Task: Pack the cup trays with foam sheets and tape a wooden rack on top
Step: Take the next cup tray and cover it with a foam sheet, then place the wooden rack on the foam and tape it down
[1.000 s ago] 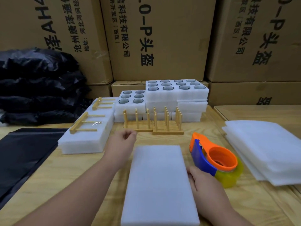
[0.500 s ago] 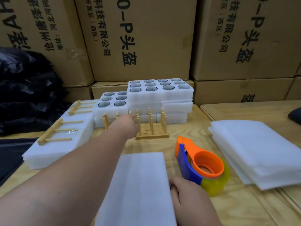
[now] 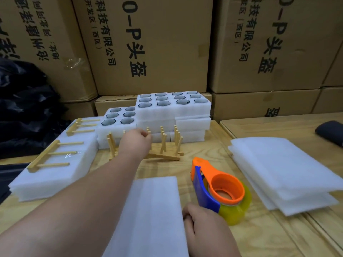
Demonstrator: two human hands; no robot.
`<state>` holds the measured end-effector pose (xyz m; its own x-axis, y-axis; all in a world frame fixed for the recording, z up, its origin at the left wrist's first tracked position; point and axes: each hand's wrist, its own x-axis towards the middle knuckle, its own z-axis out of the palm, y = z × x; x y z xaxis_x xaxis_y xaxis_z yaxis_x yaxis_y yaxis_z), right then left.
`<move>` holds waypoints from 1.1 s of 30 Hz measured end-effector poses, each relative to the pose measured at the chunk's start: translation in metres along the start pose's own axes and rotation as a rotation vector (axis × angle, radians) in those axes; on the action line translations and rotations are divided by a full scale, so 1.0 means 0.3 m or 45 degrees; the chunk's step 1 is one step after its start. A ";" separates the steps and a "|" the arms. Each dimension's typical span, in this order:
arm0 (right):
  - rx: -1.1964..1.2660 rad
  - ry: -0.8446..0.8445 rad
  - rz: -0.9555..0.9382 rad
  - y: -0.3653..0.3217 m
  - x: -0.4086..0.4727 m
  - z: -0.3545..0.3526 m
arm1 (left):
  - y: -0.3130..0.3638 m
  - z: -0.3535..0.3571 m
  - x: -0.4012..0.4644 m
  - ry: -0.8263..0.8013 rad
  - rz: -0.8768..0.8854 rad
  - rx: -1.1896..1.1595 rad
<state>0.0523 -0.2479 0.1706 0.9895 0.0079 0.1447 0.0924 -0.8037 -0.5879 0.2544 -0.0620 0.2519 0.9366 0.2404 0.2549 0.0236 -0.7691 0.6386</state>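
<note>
two hands are at work: the left hand [image 3: 136, 140] is curled around the pegs of a wooden rack [image 3: 163, 145] at its fingertips, and the rack's base looks tilted off the table [image 3: 259, 242], though i cannot tell how firm the grip is. the right hand [image 3: 204, 225] rests loosely closed on the near edge of a covered foam tray [image 3: 150, 216], holding nothing, with an orange-and-blue tape dispenser [image 3: 219, 190] just beyond its knuckles. the rack should be light, stiff and dry; its thin pegs could snap, so the base rail is the safer hold. foam sheets [image 3: 282, 169] lie well right of the fingers, soft and easily dented. cup trays [image 3: 172, 106] beyond the left fingers hold glasses, fragile. cardboard boxes [image 3: 148, 43] behind them read "头盔" and "有限公司".
</note>
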 end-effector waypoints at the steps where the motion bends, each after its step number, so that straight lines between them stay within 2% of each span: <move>1: 0.000 0.005 -0.004 0.000 -0.001 0.000 | 0.015 -0.015 0.000 0.049 0.018 -0.040; 4: 0.004 0.000 -0.023 0.003 -0.002 -0.003 | 0.070 -0.092 -0.010 0.222 0.128 -0.193; 7: -0.027 0.001 -0.057 0.007 -0.003 -0.006 | 0.127 -0.209 -0.045 0.310 0.240 -0.419; 11: -0.015 0.010 -0.061 0.007 -0.007 -0.007 | 0.143 -0.333 -0.149 0.192 0.389 -0.564; 17: -0.035 0.030 -0.061 0.002 -0.010 -0.002 | 0.074 -0.381 -0.345 -0.278 0.416 -0.118; 20: -0.060 0.040 -0.062 0.002 -0.012 0.000 | 0.061 -0.365 -0.403 -0.451 0.412 0.026; 22: -0.069 0.038 -0.058 0.000 -0.014 -0.001 | 0.060 -0.343 -0.434 -0.541 0.455 0.223; 24: -0.060 0.039 -0.051 -0.001 -0.015 -0.001 | 0.054 -0.313 -0.454 -0.559 0.561 0.452; 26: -0.057 0.039 -0.041 -0.001 -0.014 -0.001 | 0.046 -0.291 -0.468 -0.546 0.610 0.548; 33: -0.064 0.044 -0.037 -0.003 -0.016 -0.002 | 0.013 -0.271 -0.469 -0.501 0.619 0.474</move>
<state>0.0474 -0.2474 0.1709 0.9819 0.0121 0.1892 0.1147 -0.8324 -0.5422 0.0943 -0.0508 0.2775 0.9262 -0.3566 0.1221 -0.3753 -0.9022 0.2126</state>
